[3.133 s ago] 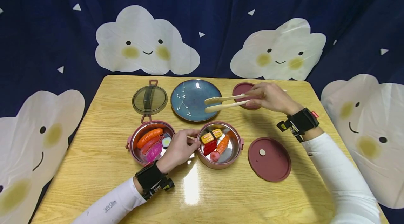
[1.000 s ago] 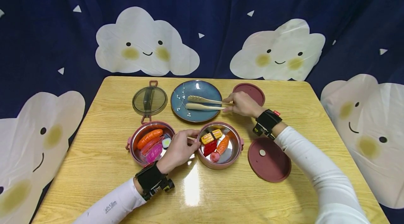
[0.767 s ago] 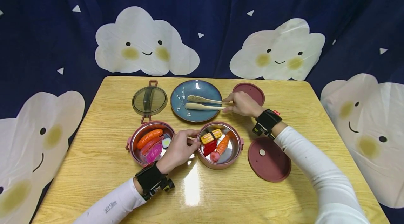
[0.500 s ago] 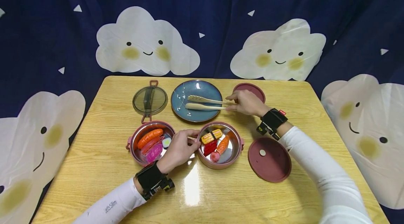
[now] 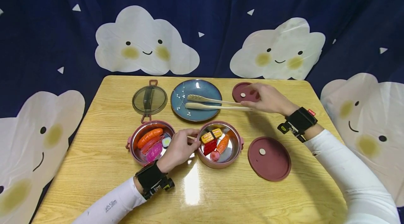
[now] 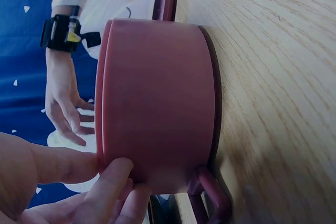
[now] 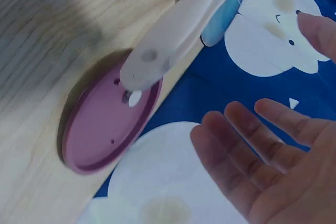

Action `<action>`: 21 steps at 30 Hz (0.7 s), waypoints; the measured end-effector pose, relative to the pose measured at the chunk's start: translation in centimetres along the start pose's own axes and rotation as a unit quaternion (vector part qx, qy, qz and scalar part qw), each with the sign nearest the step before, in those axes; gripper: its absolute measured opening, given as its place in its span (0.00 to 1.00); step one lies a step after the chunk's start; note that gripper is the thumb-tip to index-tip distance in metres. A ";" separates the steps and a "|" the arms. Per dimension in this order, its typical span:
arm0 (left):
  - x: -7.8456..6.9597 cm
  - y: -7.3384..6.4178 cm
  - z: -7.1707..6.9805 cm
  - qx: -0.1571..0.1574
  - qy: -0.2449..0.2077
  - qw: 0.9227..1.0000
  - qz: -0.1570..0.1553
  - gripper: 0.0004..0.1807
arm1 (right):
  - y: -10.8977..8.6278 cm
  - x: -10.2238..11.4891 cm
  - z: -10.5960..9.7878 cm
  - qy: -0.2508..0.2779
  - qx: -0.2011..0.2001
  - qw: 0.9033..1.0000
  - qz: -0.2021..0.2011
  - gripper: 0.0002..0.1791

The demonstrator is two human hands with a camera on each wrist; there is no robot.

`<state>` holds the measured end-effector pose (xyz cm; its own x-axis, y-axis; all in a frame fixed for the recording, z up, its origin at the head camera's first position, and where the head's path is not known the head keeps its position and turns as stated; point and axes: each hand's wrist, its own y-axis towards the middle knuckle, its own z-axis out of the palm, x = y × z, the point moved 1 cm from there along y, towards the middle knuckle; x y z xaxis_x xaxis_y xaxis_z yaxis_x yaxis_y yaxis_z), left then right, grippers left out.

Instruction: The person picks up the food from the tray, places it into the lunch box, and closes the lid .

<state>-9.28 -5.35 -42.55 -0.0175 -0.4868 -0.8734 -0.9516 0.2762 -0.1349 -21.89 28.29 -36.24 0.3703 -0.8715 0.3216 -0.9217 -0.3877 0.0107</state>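
With thumb and fingers my left hand (image 5: 176, 150) pinches the rim of the right pink pot (image 6: 157, 103), beside its handle. Inside that pot lie a yellow toy sushi with a black band (image 5: 211, 136), a red piece (image 5: 210, 147) and an orange shrimp (image 5: 222, 146). Wooden-coloured tongs (image 5: 205, 106) rest across the blue plate (image 5: 197, 89), their handle end sticking out over a small dark red lid (image 7: 94, 135). My right hand (image 5: 269, 99) hovers just off that end, fingers spread and apart from the tongs in the right wrist view (image 7: 283, 156).
Another pink pot (image 5: 167, 129), left of my left hand, contains a toy sausage (image 5: 149, 138) and other toy food. Behind it lies a glass lid (image 5: 157, 99) with a dark strap. A larger dark red lid (image 5: 271, 162) lies right of the pots.
My right hand lowered the tongs from the air onto the blue plate, let them go and drew back to the right. The left hand and both pots stayed put.
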 end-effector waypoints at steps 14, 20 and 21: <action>-0.2 -0.1 0.0 0.000 0.000 1.000 0.000 0.21 | -5.9 -2.0 -1.7 -0.009 0.016 1.000 0.003 0.29; -0.2 -0.1 0.0 0.000 -0.003 1.000 -0.003 0.21 | -8.1 -3.1 -1.1 0.007 0.064 0.997 0.031 0.29; -0.2 -0.1 0.0 0.000 -0.004 1.000 -0.004 0.21 | -8.4 -3.3 -0.8 0.014 0.072 0.997 0.035 0.29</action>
<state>-9.22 -5.28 -42.38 -0.0076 -0.4819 -0.8762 -0.9515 0.2729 -0.1418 -15.44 34.64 -36.58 0.3008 -0.8900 0.3425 -0.9180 -0.3676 -0.1488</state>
